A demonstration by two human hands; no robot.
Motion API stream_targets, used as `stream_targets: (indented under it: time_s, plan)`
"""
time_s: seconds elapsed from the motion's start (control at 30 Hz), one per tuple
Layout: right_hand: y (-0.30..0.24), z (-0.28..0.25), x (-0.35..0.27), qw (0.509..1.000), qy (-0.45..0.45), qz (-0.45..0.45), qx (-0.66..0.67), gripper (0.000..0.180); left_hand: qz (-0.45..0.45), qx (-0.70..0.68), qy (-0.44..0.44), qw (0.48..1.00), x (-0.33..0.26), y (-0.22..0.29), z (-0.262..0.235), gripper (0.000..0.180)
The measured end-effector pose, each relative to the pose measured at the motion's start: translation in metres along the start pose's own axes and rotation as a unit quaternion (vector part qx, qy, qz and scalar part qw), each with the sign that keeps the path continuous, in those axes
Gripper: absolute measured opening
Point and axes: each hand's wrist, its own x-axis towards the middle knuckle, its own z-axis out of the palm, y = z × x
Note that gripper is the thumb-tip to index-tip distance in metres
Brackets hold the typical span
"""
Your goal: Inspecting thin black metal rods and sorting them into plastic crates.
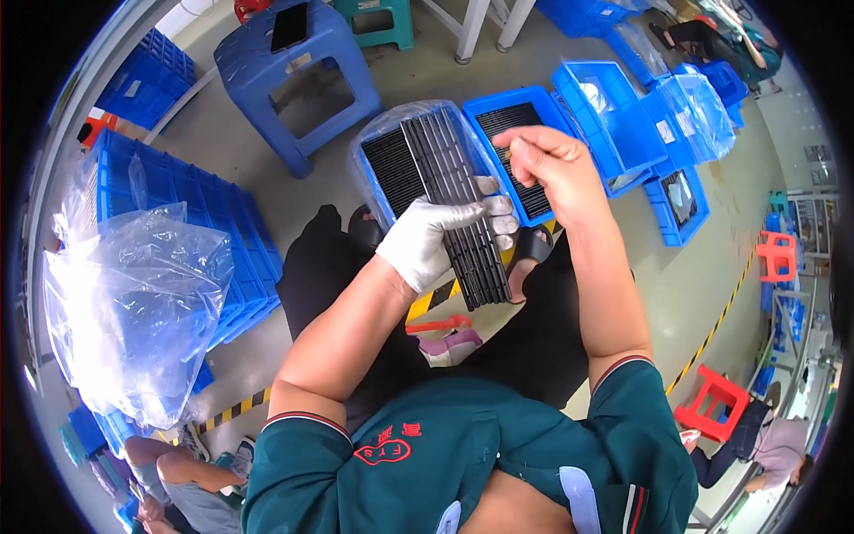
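Observation:
My left hand (416, 242), in a white glove with greyish fingertips, is closed around a bundle of long, thin black strips (452, 187). They lie side by side, slanting from upper left to lower right. My bare right hand (560, 169) is raised to their right, with its thumb and fingers curled together in a pinch. Whether anything small is between those fingers cannot be made out. Behind the bundle is a plastic-lined blue bin (375, 198) with rows of similar black strips. Beneath my right hand stands a second blue bin (500, 100), also holding black strips.
A blue stool (258, 67) with a dark phone (290, 27) stands at the far left. Stacked blue crates (178, 191) and clear plastic film (142, 303) flank me on the left. More blue bins (614, 120) lie at the right. Other people sit at both lower sides.

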Motion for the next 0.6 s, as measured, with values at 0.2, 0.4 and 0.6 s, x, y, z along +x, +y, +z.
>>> stream_targets:
  time_s: [0.2, 0.4, 0.6]
  plan:
    - [0.011, 0.012, -0.002, 0.997, 0.027, -0.039, -0.059, 0.014, 0.015, 0.002, 0.026, 1.000, -0.002, 0.002, 0.007, 0.026]
    - [0.011, 0.022, -0.001, 0.967, 0.036, -0.139, -0.210, 0.010, 0.022, 0.038, 0.051, 0.998, 0.001, 0.000, 0.002, 0.023]
    - [0.005, 0.033, -0.005, 0.933, 0.049, -0.172, -0.313, 0.009, 0.036, 0.039, 0.067, 0.996, -0.002, 0.002, 0.004, 0.022]
